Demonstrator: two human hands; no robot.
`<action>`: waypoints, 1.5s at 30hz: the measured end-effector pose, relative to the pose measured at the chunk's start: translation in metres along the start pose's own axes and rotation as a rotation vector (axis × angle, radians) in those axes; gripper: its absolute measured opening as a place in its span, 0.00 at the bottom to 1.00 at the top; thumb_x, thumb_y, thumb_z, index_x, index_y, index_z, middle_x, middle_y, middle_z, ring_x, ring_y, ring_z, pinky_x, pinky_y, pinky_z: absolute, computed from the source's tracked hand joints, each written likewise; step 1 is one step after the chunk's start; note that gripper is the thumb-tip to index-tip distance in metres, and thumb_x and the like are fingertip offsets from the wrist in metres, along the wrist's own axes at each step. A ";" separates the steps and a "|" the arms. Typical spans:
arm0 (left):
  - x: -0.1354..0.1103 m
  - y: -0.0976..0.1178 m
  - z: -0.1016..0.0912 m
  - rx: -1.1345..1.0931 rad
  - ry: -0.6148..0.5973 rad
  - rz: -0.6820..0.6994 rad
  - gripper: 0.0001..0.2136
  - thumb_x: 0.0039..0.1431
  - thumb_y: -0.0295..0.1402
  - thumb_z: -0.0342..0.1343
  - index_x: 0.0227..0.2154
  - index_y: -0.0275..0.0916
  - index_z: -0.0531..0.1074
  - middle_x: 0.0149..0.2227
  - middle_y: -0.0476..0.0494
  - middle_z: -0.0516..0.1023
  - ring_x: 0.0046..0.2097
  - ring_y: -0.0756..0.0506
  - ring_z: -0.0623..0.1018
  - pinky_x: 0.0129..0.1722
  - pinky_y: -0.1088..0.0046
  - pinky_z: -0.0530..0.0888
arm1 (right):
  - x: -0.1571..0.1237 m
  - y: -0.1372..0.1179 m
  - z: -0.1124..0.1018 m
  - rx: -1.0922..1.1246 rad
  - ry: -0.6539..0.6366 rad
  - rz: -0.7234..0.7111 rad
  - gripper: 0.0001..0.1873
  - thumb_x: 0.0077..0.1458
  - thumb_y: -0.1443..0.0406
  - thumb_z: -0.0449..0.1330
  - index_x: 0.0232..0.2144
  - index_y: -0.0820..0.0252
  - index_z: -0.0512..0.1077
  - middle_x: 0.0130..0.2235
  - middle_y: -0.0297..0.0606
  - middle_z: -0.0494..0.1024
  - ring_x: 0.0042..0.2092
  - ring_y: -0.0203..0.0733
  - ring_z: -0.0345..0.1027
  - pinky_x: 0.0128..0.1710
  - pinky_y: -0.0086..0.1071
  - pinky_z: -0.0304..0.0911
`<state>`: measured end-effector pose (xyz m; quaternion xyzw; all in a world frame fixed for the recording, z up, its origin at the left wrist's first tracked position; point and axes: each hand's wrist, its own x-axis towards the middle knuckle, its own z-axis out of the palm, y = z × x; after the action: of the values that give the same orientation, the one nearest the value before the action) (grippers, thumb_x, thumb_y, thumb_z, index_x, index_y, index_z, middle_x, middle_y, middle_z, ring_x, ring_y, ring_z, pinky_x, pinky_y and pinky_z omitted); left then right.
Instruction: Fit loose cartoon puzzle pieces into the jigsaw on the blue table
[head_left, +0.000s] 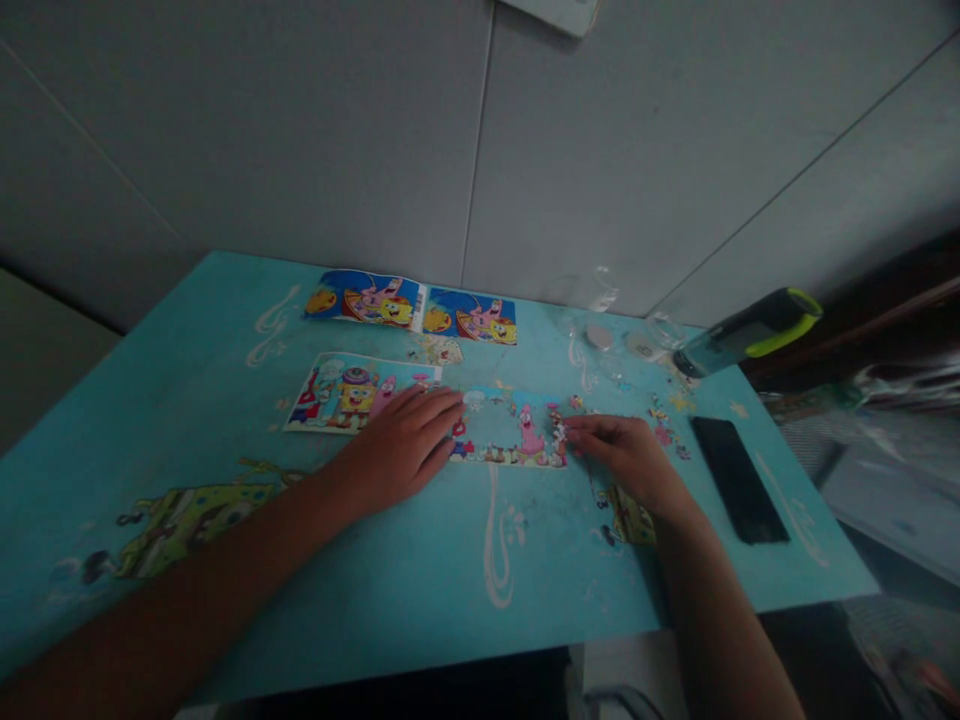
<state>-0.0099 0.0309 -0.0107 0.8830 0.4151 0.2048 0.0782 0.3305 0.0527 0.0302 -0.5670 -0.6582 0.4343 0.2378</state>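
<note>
A partly assembled jigsaw puzzle lies on the table, its frame of cartoon pieces around a gap where the blue tabletop shows. My left hand rests flat, fingers stretched out, at the puzzle's left edge and over the corner of a printed picture card. At the right edge, my right hand pinches a small jigsaw puzzle piece, mostly covered by the fingertips. Loose pieces are scattered to the right of that hand.
Two blue cartoon pictures lie near the wall. Clear plastic packaging and round discs are at the back right. A dark bottle with a yellow-green trim lies tilted there. A black phone lies near the right edge of the blue table.
</note>
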 end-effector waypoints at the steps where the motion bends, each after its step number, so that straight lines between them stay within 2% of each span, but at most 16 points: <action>1: 0.000 0.000 0.000 -0.002 0.001 0.000 0.21 0.69 0.33 0.48 0.62 0.37 0.66 0.64 0.35 0.67 0.65 0.37 0.66 0.67 0.48 0.59 | 0.000 -0.001 0.000 -0.004 0.001 0.003 0.16 0.57 0.55 0.64 0.43 0.55 0.82 0.37 0.38 0.85 0.36 0.42 0.76 0.40 0.39 0.72; 11: -0.001 0.000 0.000 -0.023 0.012 -0.003 0.21 0.69 0.32 0.48 0.62 0.38 0.66 0.64 0.36 0.67 0.65 0.37 0.66 0.67 0.47 0.59 | 0.001 0.002 -0.002 0.133 -0.015 0.051 0.15 0.53 0.54 0.67 0.37 0.59 0.80 0.35 0.41 0.84 0.36 0.42 0.78 0.41 0.39 0.72; 20: 0.000 0.003 -0.004 0.023 0.002 0.004 0.20 0.70 0.33 0.47 0.61 0.37 0.66 0.63 0.35 0.68 0.65 0.37 0.66 0.66 0.49 0.60 | 0.001 0.005 -0.002 0.138 -0.015 0.028 0.16 0.56 0.53 0.65 0.37 0.60 0.77 0.35 0.41 0.83 0.36 0.42 0.77 0.41 0.37 0.71; 27: 0.000 0.001 -0.002 0.010 0.005 0.007 0.20 0.69 0.33 0.47 0.62 0.37 0.65 0.64 0.35 0.67 0.65 0.37 0.66 0.67 0.48 0.59 | 0.001 0.004 -0.001 0.048 -0.012 -0.038 0.14 0.57 0.54 0.63 0.35 0.59 0.78 0.34 0.37 0.81 0.34 0.39 0.72 0.37 0.35 0.69; 37: 0.000 0.002 -0.003 0.010 -0.001 0.005 0.20 0.69 0.32 0.47 0.62 0.36 0.66 0.64 0.34 0.67 0.65 0.37 0.66 0.67 0.48 0.60 | 0.001 0.002 0.002 -0.031 -0.036 -0.110 0.13 0.60 0.55 0.61 0.40 0.55 0.80 0.39 0.38 0.83 0.39 0.42 0.75 0.43 0.39 0.70; 45: 0.000 0.001 -0.001 -0.023 0.019 0.006 0.21 0.69 0.33 0.48 0.63 0.40 0.65 0.64 0.36 0.67 0.65 0.37 0.67 0.67 0.47 0.60 | 0.000 0.000 0.001 -0.090 -0.031 -0.137 0.14 0.62 0.55 0.60 0.42 0.54 0.80 0.41 0.38 0.84 0.42 0.45 0.76 0.45 0.41 0.70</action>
<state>-0.0098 0.0297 -0.0093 0.8813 0.4106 0.2184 0.0839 0.3293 0.0523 0.0296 -0.5240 -0.7180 0.3958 0.2308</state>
